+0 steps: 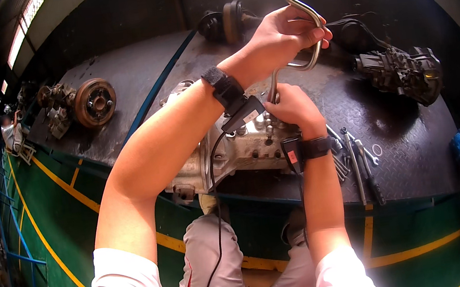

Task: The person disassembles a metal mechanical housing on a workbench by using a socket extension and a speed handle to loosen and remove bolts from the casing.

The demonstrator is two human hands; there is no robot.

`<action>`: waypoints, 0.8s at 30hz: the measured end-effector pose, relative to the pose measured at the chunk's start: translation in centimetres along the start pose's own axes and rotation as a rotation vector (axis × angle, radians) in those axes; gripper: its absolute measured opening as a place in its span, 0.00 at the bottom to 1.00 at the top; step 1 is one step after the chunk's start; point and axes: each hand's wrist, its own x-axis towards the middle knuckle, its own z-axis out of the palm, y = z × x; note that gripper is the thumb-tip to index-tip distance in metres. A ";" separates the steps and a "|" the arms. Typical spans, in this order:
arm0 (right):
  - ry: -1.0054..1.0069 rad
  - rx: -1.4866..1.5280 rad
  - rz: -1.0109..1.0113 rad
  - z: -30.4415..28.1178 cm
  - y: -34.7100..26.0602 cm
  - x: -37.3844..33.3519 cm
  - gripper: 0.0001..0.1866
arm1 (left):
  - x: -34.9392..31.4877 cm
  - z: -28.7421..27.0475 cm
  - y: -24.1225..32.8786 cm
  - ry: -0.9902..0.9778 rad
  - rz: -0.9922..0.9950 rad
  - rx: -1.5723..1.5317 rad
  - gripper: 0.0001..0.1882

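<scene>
A bent metal speed wrench (pixel 300 12) is held over a silver gearbox housing (pixel 242 147), which lies at the near edge of the dark steel worktop (pixel 133 69). The cranked upper bend is gripped by the left hand (pixel 279 35), its grip closed fully around the bar. The lower shaft is clasped by the right hand (pixel 292 106), fingers wrapped shut just above the housing. Loose wrenches (pixel 354 156) lie just right of the housing. A brake drum hub (pixel 94 102) rests well apart at the left, and a dark engine part (pixel 406 68) at the right.
</scene>
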 end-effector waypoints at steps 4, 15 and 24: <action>0.098 -0.081 0.092 -0.1 -0.8 -0.1 0.22 | 0.2 0.5 -0.5 -0.003 0.013 -0.011 0.13; 0.052 0.098 0.031 -1.1 -0.6 -0.1 0.18 | 0.2 0.7 -0.2 -0.062 -0.137 0.155 0.12; 0.486 0.338 -0.152 -1.0 -1.3 0.8 0.15 | 0.5 1.3 -0.2 -0.050 -0.055 0.286 0.08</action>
